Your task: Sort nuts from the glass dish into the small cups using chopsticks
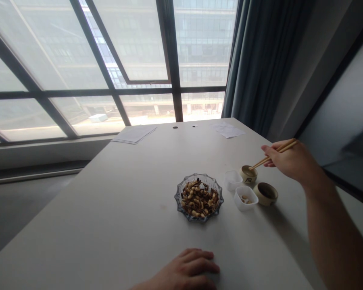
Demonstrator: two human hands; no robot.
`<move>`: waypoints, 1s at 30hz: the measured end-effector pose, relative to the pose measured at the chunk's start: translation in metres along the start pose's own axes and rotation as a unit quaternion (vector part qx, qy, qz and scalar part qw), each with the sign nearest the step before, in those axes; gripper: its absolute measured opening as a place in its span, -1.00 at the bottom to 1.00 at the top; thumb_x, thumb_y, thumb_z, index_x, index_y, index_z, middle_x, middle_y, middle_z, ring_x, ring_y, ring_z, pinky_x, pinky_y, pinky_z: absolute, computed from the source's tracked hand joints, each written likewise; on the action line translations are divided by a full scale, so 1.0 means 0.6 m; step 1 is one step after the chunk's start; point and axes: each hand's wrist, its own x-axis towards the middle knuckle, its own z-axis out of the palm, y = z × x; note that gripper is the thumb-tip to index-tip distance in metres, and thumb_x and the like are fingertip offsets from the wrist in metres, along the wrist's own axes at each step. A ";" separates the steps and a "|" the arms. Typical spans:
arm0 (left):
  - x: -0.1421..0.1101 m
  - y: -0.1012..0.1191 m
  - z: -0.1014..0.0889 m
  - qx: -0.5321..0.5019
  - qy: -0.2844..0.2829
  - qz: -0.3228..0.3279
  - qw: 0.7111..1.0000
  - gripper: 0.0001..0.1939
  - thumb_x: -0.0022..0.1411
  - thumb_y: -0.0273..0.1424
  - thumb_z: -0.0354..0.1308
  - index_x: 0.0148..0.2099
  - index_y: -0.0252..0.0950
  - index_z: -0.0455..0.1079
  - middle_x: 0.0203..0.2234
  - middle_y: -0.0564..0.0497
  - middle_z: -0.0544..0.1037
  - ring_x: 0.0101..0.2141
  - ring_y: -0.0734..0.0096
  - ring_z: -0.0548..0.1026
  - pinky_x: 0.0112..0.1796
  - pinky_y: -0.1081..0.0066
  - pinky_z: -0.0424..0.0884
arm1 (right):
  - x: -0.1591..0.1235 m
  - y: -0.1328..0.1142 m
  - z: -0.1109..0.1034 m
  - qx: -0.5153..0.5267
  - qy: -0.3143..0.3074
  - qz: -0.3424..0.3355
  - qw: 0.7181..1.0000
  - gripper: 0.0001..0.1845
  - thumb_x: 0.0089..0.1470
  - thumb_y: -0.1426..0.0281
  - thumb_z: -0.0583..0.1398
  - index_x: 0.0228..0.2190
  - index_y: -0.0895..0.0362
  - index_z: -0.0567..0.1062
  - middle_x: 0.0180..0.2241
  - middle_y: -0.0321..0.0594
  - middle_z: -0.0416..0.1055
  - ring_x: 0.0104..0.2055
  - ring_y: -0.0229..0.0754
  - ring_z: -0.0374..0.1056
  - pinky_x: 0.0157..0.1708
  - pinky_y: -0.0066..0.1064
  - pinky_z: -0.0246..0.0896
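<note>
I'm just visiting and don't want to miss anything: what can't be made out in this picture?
All in the head view:
Nearer round pot: its bottom, lost in dark shadow.
Chopsticks: whether their tips pinch anything, too small to tell.
Left hand: its forearm, cut off by the bottom edge.
Left paper sheets: any writing, too small and blurred.

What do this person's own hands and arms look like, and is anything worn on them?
Both hands are bare. The right hand and its forearm show no glove, sleeve or watch; the left hand shows no glove or ring.
</note>
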 end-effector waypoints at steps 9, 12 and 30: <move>0.001 -0.001 0.003 0.000 0.005 0.002 1.000 -0.83 0.50 -0.40 0.23 0.10 -0.14 0.45 0.21 -0.05 0.57 0.32 0.21 0.40 0.35 0.31 0.25 | 0.000 0.001 0.004 -0.003 0.004 -0.015 1.000 -0.67 0.22 0.22 0.29 -0.55 0.07 0.56 -0.58 -0.16 0.60 -0.49 0.03 0.62 -0.49 -0.29 0.48; 0.001 -0.001 0.004 0.000 0.008 0.002 1.000 -0.82 0.49 -0.39 0.25 0.10 -0.14 0.45 0.21 -0.05 0.57 0.32 0.20 0.40 0.34 0.31 0.27 | 0.001 0.003 0.006 0.007 0.006 -0.017 1.000 -0.69 0.20 0.21 0.31 -0.53 0.07 0.57 -0.59 -0.16 0.60 -0.50 0.03 0.62 -0.52 -0.30 0.48; 0.003 0.003 0.000 -0.005 0.007 0.000 1.000 -0.79 0.49 -0.41 0.24 0.12 -0.12 0.44 0.21 -0.06 0.57 0.31 0.18 0.41 0.33 0.29 0.29 | -0.052 -0.073 0.052 0.225 -0.154 -0.095 0.958 -0.49 0.17 -0.09 0.33 -0.40 0.13 0.64 -0.45 -0.12 0.66 -0.41 -0.03 0.65 -0.44 -0.38 0.57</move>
